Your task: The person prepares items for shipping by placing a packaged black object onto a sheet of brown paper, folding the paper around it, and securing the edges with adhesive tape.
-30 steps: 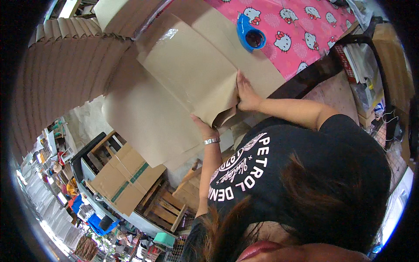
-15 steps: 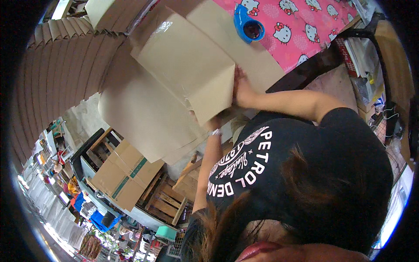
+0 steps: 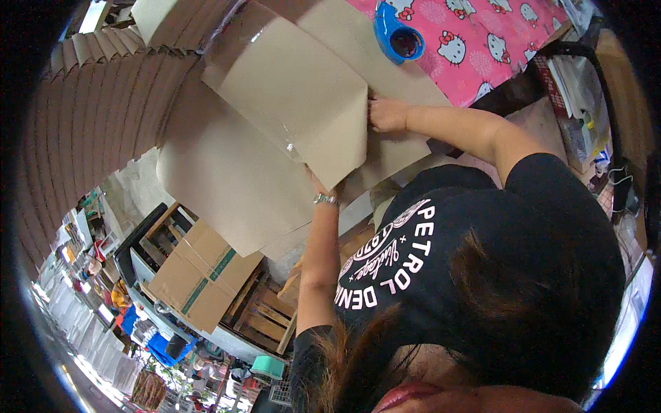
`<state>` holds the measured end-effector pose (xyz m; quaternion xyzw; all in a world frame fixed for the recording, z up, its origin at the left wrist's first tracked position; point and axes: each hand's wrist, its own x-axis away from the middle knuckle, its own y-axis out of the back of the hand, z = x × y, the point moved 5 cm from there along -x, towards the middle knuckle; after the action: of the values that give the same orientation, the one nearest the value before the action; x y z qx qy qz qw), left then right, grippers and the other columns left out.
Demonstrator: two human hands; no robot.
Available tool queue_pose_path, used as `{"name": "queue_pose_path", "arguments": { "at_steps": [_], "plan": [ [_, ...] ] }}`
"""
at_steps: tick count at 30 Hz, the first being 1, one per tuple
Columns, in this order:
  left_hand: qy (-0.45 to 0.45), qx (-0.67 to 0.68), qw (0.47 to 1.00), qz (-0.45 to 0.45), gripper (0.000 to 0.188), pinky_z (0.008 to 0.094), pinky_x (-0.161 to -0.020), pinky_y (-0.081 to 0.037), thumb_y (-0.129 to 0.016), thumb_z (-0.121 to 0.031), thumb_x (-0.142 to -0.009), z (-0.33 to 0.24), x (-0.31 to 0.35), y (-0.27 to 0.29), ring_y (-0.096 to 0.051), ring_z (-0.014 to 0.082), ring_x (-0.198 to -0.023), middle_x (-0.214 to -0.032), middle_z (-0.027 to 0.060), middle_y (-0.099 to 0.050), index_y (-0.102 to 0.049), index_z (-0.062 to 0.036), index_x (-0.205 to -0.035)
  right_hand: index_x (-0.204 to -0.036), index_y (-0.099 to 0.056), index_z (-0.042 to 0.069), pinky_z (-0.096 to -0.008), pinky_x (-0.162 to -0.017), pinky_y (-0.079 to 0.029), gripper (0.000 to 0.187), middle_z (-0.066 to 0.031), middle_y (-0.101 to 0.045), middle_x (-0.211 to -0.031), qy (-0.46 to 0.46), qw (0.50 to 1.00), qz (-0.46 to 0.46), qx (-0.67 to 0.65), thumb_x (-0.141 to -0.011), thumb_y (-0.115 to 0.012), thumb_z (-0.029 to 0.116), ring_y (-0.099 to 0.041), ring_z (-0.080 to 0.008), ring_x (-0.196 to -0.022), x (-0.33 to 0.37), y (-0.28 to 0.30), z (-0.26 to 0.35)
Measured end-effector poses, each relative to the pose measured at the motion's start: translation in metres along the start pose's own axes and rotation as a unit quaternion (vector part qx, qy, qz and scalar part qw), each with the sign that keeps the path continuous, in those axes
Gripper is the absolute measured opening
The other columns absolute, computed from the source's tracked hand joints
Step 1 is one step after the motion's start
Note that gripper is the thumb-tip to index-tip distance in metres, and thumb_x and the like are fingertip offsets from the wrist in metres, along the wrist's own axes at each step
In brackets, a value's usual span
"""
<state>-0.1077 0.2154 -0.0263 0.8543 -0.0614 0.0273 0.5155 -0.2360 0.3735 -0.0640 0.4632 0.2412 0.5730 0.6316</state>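
A brown cardboard box [image 3: 296,89], with clear tape along its side, sits tilted in front of me on larger flat cardboard sheets [image 3: 213,172]. At its near left corner is my left hand [image 3: 315,182], a metal watch on the wrist; it is closed on the edge, and most of its fingers are hidden by the box. Against the box's right edge, my right hand [image 3: 389,114] is closed with curled fingers, their tips hidden at the cardboard. A blue tape dispenser [image 3: 396,36] lies beyond my right hand.
Folded brown cardboard [image 3: 103,131] is stacked high at the left. A pink patterned cover [image 3: 468,51] spreads over the far right. Lower left stand a taped carton [image 3: 203,275] and wooden pallets [image 3: 265,310]. A dark curved frame [image 3: 595,76] is at the right.
My right hand has moved farther up along the box's right edge. My left hand has shifted slightly left and up at the near corner. The box has hardly moved.
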Motion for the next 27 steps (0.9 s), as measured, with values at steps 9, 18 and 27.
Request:
{"name": "queue_pose_path", "arguments": {
  "at_steps": [9, 18, 27],
  "plan": [
    [0.226, 0.379, 0.891, 0.108, 0.053, 0.0350, -0.097, -0.041, -0.048, -0.041, -0.091, -0.025, 0.073, -0.014, -0.056, 0.0246, -0.107, -0.118, 0.0111, -0.059, -0.050, 0.0005, -0.123, -0.098, -0.064, 0.001, -0.0426, -0.078, -0.048, 0.035, -0.0137, -0.066, -0.092, -0.003, 0.948, -0.171, -0.268, -0.089, -0.050, 0.032, -0.061, -0.0301, -0.088, 0.064, 0.030, 0.067],
    [0.422, 0.694, 0.573, -0.114, 0.029, 0.0379, -0.071, -0.054, -0.050, -0.017, -0.087, 0.076, -0.005, -0.004, -0.064, 0.0258, -0.085, -0.101, 0.0145, -0.064, -0.057, 0.0042, -0.107, -0.106, -0.060, -0.002, -0.0424, -0.075, -0.048, 0.051, -0.0192, -0.064, -0.094, -0.418, 0.661, -0.220, -0.583, -0.090, -0.050, 0.046, -0.062, -0.0303, -0.081, -0.001, 0.000, 0.014],
    [0.464, 0.060, 0.884, 0.018, 0.037, 0.0461, -0.077, -0.048, -0.065, -0.016, -0.074, 0.092, -0.002, 0.050, -0.057, 0.0336, -0.098, -0.120, 0.0179, -0.053, -0.057, -0.0010, -0.107, -0.138, -0.035, 0.011, -0.0450, -0.106, -0.027, 0.080, -0.0112, -0.034, -0.142, -0.078, 0.989, -0.089, 0.089, -0.072, -0.064, 0.046, -0.032, -0.0269, -0.132, -0.026, 0.126, 0.022]
  ]
}}
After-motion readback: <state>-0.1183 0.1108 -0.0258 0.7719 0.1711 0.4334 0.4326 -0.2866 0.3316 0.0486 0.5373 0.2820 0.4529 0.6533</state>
